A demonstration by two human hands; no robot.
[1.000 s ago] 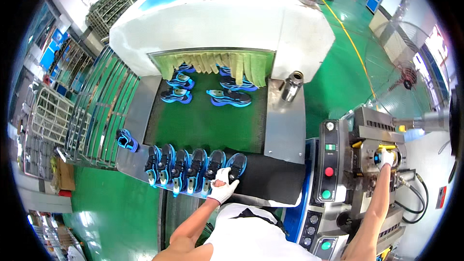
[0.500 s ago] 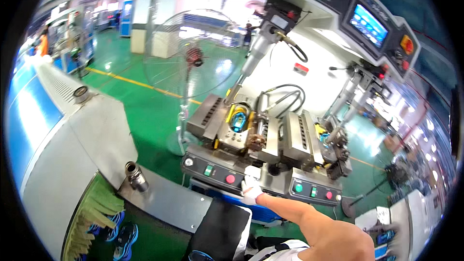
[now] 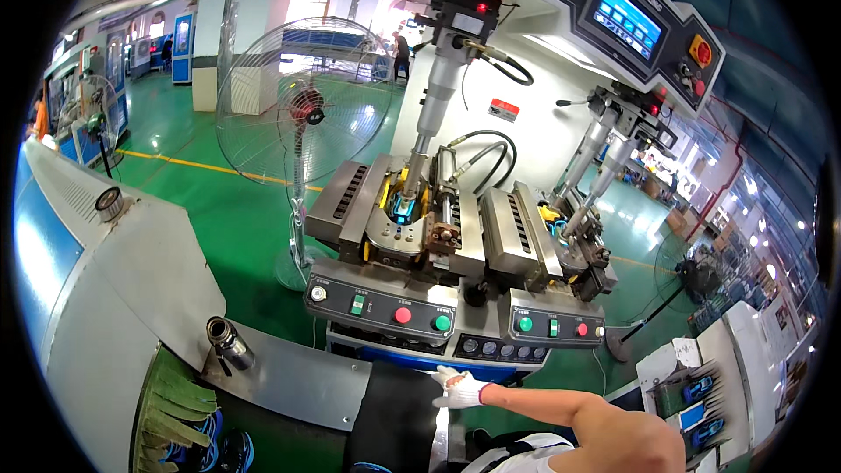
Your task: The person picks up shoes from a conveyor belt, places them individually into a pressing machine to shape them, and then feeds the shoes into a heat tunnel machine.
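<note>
My right hand (image 3: 455, 388), in a white glove, reaches left from the lower right with its fingers spread and nothing in it. It hovers just below the press machine's control panel (image 3: 394, 307), at the edge of the black conveyor belt (image 3: 394, 420). Above the panel a blue shoe (image 3: 400, 208) sits clamped in the left station of the press. My left hand is out of view.
A white tunnel housing (image 3: 105, 280) with a green strip curtain (image 3: 175, 403) stands at left, blue shoes (image 3: 210, 447) under it. A standing fan (image 3: 302, 105) is behind the press. More blue shoes (image 3: 701, 403) lie in a machine at lower right. A touchscreen (image 3: 626, 22) hangs above.
The view has swung right from the conveyor to the press. My right hand has come down from the shoe in the press to below the control panel. My left hand has left the view.
</note>
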